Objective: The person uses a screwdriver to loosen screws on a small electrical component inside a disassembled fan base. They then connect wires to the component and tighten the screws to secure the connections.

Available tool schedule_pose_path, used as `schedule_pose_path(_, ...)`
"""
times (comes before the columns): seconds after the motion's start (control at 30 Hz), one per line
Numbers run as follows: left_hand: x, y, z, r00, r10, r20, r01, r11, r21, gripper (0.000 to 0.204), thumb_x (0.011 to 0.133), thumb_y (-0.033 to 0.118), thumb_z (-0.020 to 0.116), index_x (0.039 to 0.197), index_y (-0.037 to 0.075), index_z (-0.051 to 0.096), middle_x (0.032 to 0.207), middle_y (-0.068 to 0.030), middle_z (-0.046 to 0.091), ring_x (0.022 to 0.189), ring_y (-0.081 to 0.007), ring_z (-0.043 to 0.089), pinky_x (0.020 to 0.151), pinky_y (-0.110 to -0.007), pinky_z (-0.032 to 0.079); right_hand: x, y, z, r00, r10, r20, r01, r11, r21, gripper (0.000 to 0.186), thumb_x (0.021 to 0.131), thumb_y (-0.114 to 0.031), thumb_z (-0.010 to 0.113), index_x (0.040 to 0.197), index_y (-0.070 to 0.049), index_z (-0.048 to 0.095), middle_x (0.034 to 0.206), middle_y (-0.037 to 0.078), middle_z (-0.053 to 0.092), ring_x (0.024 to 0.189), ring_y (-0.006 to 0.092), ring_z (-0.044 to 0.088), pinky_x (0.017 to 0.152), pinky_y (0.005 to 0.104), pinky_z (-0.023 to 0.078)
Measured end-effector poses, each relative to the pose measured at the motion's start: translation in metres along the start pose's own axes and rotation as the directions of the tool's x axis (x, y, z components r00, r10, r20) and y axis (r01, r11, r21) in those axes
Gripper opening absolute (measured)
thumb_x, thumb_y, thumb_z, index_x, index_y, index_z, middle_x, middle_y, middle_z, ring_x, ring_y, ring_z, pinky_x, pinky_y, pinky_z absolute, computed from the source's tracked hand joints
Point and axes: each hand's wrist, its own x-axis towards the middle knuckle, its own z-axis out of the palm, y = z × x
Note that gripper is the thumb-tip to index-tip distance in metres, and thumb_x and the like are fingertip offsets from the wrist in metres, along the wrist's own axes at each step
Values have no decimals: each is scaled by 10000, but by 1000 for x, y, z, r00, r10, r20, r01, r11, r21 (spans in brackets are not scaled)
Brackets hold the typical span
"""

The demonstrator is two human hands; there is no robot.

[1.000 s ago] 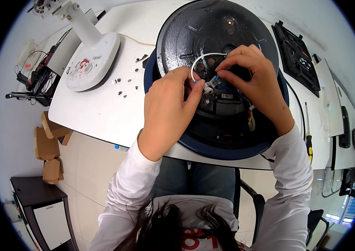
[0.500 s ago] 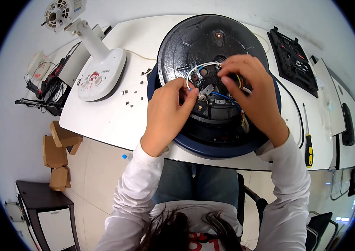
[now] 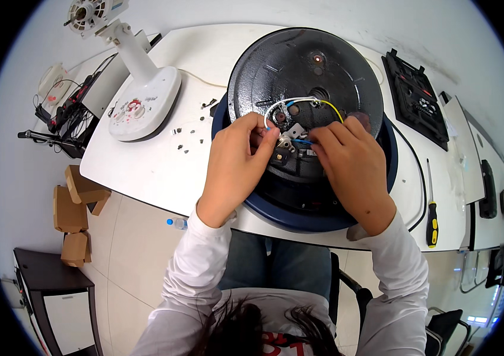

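Observation:
A round black metal plate [image 3: 304, 65] rests in a dark blue housing [image 3: 305, 221] on the white table. My left hand [image 3: 232, 169] pinches a white wire [image 3: 278, 104] at its blue sleeve, left of a small silver part [image 3: 284, 142]. My right hand [image 3: 353, 175] has its fingers closed on a blue wire [image 3: 300, 142] just right of that part; its fingertips are partly hidden. A yellow-green wire [image 3: 332, 108] arches above both hands to a fitting on the plate.
A white fan base [image 3: 145, 104] and small loose parts [image 3: 185, 133] lie left. An open black tool case [image 3: 415, 95], a black cable [image 3: 419, 166] and a yellow-black screwdriver [image 3: 433, 225] are right. Cardboard boxes [image 3: 69, 213] stand on the floor at lower left.
My right hand has come down from the upper wires to the blue wire, uncovering the yellow-green wire. My left hand stays on the white wire.

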Motion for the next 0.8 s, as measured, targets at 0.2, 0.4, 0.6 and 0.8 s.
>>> schedule_pose_path(0.2,1,-2,0,999,21,-27,-22,999,-43,158,877,108,643,859,-33,576,685,-135,597,562,-213,570,527,-308,423,-13,6,-21,997,-55,62,41,979,198,182,739,-51,706,912,-90,666,878,23,585,848,229,574,715,324,491)
schedule_pose_path(0.4,-1,-4,0,999,27,-35,-29,998,-54,152,868,110,653,859,-34,603,715,-144,618,571,-233,572,536,-311,429,-26,20,-51,994,60,96,-94,912,399,213,721,15,712,905,-85,675,946,34,640,812,220,580,676,308,470)
schedule_pose_path(0.6,0,-2,0,999,27,-31,-29,997,-70,141,859,103,662,860,-27,607,713,-129,624,573,-230,568,539,-303,428,-40,29,-47,940,305,153,-314,596,739,203,771,99,667,927,-28,697,927,41,703,678,49,519,557,188,340)
schedule_pose_path(0.8,0,-3,-1,999,26,-20,-27,997,-73,135,854,97,666,878,-26,617,706,-122,627,579,-221,573,542,-298,430,-27,13,-32,943,300,141,-318,696,644,179,762,38,713,911,-60,710,827,33,676,653,82,569,531,209,378)
